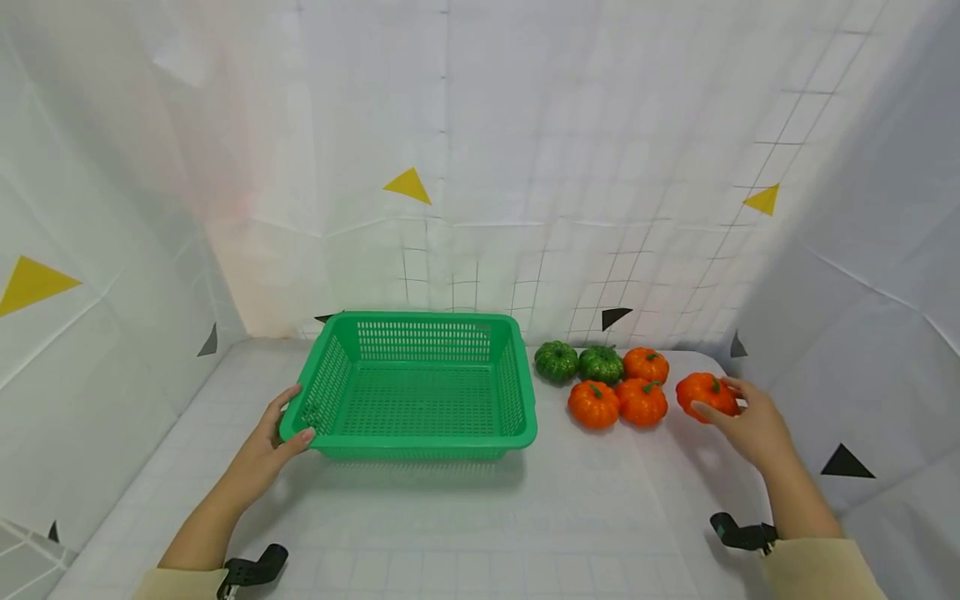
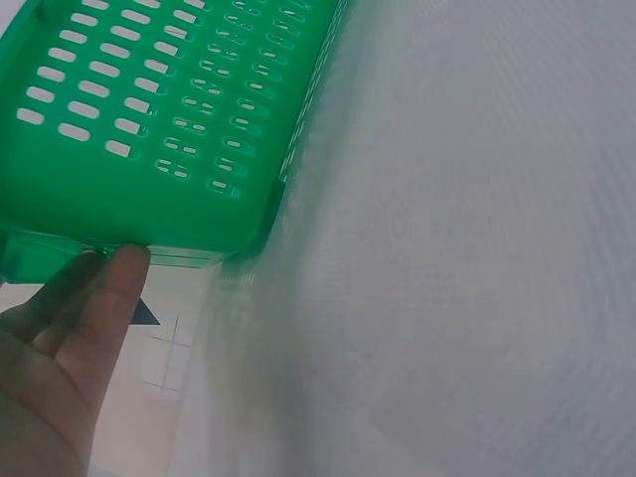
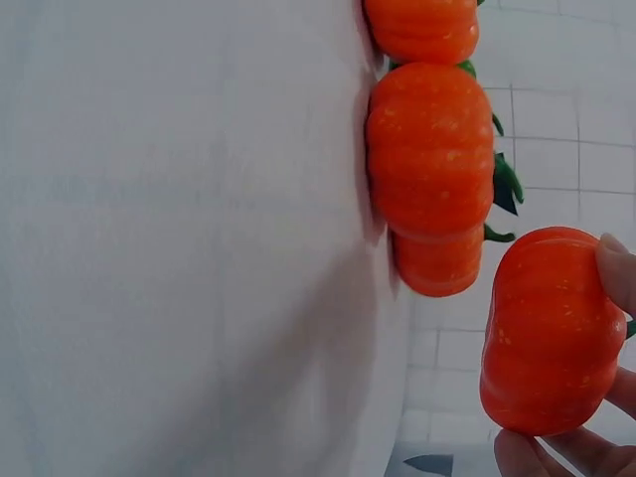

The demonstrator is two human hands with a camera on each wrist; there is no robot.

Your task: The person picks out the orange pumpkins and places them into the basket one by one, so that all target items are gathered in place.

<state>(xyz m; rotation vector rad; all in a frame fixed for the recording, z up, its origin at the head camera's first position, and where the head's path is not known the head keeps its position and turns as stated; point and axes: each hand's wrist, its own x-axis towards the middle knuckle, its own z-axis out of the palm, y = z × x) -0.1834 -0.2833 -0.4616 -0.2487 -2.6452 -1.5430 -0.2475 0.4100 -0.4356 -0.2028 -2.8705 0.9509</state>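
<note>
A green plastic basket (image 1: 420,400) with slotted walls stands left of centre with nothing inside. My left hand (image 1: 258,462) grips its left rim near the front corner; the left wrist view shows the fingers (image 2: 109,298) against the basket's edge (image 2: 129,199). At the right, my right hand (image 1: 757,425) holds an orange pumpkin (image 1: 705,395) between thumb and fingers. In the right wrist view this pumpkin (image 3: 552,333) is held off the surface, apart from the other orange pumpkins (image 3: 430,149).
Between basket and right hand sit two green pumpkins (image 1: 557,362) and three orange pumpkins (image 1: 594,405), close together near the back of the white table (image 1: 450,525). White sheets with yellow and black triangles hang behind and at both sides.
</note>
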